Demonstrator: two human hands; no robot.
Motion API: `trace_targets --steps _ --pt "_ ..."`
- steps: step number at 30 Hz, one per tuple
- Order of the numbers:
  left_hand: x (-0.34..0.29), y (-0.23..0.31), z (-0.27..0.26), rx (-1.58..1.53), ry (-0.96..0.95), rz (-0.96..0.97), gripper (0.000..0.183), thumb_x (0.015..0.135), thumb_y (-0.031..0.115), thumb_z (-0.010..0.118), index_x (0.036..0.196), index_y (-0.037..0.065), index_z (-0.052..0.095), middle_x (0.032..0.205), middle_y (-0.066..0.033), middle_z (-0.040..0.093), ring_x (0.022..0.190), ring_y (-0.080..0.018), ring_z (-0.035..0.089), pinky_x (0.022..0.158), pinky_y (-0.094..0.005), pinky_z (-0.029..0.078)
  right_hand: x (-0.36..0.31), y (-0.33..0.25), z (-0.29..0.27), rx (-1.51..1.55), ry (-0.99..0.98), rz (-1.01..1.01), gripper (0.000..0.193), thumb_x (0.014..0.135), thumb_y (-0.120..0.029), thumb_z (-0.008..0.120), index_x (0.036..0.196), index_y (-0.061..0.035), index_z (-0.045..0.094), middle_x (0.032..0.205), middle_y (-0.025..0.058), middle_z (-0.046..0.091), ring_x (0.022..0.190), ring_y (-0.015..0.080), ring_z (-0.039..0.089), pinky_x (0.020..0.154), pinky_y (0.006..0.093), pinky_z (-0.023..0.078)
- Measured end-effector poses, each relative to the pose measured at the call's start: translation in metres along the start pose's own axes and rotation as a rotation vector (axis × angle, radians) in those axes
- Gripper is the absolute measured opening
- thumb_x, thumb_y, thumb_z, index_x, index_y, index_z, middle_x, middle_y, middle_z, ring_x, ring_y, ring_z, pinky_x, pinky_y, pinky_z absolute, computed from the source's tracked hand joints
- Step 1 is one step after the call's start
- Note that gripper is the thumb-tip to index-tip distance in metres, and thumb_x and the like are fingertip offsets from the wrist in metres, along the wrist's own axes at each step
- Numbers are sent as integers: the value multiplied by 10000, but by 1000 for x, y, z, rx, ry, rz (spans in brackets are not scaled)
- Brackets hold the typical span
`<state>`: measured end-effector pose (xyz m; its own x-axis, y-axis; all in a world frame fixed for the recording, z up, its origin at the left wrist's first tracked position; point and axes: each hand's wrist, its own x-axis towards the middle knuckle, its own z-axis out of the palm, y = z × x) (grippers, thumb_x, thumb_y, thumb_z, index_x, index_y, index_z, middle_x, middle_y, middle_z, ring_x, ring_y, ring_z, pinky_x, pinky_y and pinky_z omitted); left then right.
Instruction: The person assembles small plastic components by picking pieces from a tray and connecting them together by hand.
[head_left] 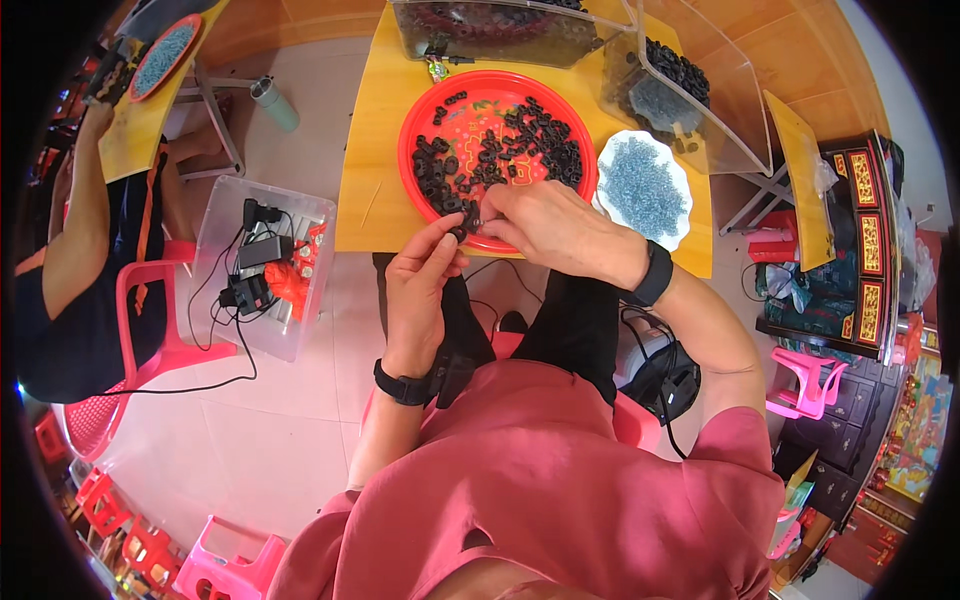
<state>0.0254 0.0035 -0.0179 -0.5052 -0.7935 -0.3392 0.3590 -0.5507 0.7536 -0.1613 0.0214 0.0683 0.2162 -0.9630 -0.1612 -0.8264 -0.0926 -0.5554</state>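
Observation:
My left hand (422, 280) pinches a small black part (459, 234) between thumb and forefinger at the near rim of a red round tray (408, 150). Right beside it, my right hand (548, 228) reaches over that rim with its fingers closed; a black piece shows at its fingertips, but its exact kind is too small to tell. Many small black parts (548, 140) lie loose in the tray, mostly toward its left and right sides. To the tray's right stands a white scalloped plate (683, 215) heaped with small pale-blue clear pieces (643, 185).
Clear bins (690, 85) holding black parts stand along the far side of the yellow table (365, 190). At left, a clear box (215, 215) with cables and adapters sits near another person (80, 260) on a pink chair (165, 345). A green bottle (273, 103) stands on the floor.

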Motion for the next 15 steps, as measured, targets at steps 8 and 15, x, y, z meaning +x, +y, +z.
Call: trace_targets --steps 8,15 --pt "0 -2 5 71 13 78 210 904 78 612 1104 17 625 936 -17 637 742 -79 582 695 -212 459 -1 -6 2 -202 -13 -95 229 877 -160 550 844 65 524 697 238 610 709 399 636 576 451 491" --pt "1 -1 2 48 -25 76 184 902 69 613 1075 10 637 882 -21 644 730 -84 589 692 -207 465 0 -7 -7 -22 -90 -78 166 886 -163 577 892 -1 544 780 186 609 734 399 603 632 452 465"
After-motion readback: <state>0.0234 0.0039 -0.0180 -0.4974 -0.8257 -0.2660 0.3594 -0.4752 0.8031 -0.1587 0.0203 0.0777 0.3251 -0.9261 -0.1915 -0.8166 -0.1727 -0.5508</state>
